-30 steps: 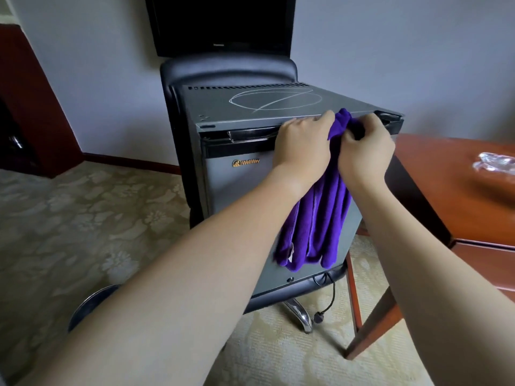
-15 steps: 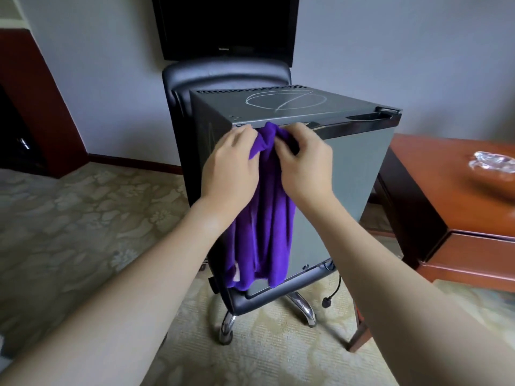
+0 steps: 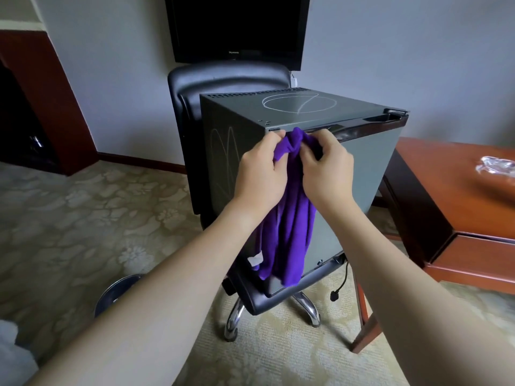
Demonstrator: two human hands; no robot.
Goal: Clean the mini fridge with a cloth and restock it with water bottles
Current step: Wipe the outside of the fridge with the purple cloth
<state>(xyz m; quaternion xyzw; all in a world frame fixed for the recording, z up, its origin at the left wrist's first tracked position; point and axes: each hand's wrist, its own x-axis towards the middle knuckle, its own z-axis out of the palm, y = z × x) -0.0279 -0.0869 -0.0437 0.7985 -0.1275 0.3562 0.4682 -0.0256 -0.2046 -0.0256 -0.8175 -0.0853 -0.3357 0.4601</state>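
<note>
A dark grey mini fridge stands on the seat of a black office chair, its door shut and one front corner turned toward me. Chalk-like scribbles mark its top and left side. A purple cloth hangs in front of that corner, bunched at the top. My left hand and my right hand both pinch the bunched top of the cloth, close together, just below the fridge's top edge. No water bottles are in view.
A reddish wooden desk stands to the right with crumpled clear plastic on it. A black TV hangs on the wall behind. The fridge's power plug dangles above the patterned carpet. A round metal object sits at lower left.
The fridge now shows its left side more, and the view has shifted around it. Both hands, holding the cloth, have moved from the door's right part to the front left corner.
</note>
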